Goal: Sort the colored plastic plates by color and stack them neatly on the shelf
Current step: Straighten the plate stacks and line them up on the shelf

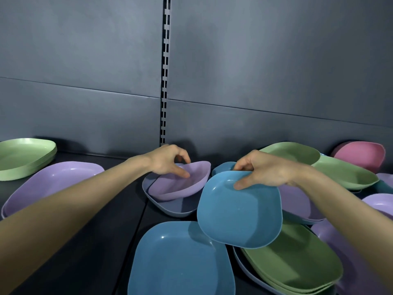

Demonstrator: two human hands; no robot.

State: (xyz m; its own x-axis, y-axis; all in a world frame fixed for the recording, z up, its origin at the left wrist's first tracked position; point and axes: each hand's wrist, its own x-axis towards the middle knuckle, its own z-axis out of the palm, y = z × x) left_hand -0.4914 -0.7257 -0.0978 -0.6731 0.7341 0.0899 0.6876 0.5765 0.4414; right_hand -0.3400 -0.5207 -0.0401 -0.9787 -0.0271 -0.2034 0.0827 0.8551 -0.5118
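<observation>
L hand is pinching the far rim of a tilted lilac plate, mid-shelf. R hand, grip curling round a blue plate at its far edge, is holding it raised over a lower blue plate & green stack.

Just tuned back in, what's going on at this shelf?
A person is sorting plates on a dark shelf. The left hand pinches the rim of a tilted purple plate lying in a grey-blue plate. The right hand holds a blue plate raised above a second blue plate. Green plates are stacked far left; a mixed pile lies at right.
</observation>
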